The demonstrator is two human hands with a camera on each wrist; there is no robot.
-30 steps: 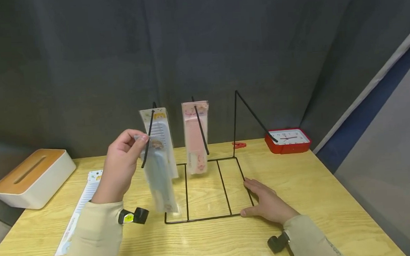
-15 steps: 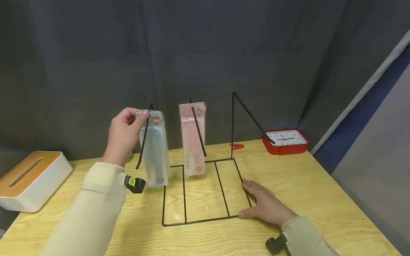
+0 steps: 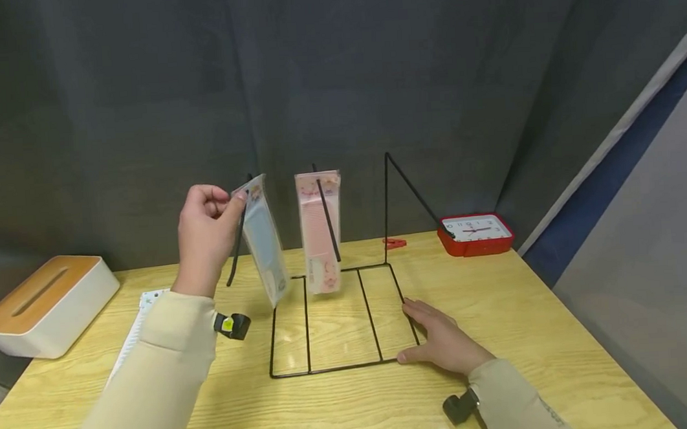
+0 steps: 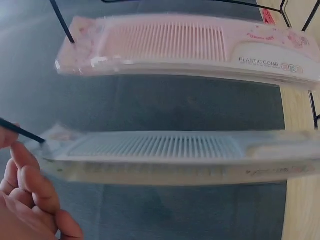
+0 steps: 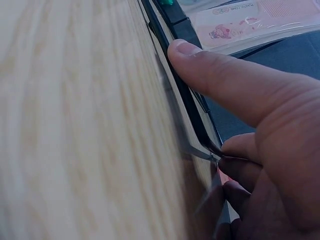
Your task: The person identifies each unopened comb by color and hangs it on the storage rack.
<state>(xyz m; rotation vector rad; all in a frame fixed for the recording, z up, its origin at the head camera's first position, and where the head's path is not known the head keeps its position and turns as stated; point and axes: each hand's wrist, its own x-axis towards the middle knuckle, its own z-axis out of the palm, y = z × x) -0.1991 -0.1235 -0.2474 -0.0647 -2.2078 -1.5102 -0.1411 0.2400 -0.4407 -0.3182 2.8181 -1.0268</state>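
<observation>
A light wooden table carries a black wire rack, a white tissue box with wooden lid (far left), a red square clock, a small red clip and a flat packaged comb.

Wire rack mid-table, tissue box far left, clock behind right.

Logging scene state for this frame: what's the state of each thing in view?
Blue comb pack: on left hook, tilted, top pinched by left hand.
Pink comb pack: hanging on middle hook.
Right hook: bare.
Rack: upright, base pressed by right hand.
Clock: flat on table.
</observation>
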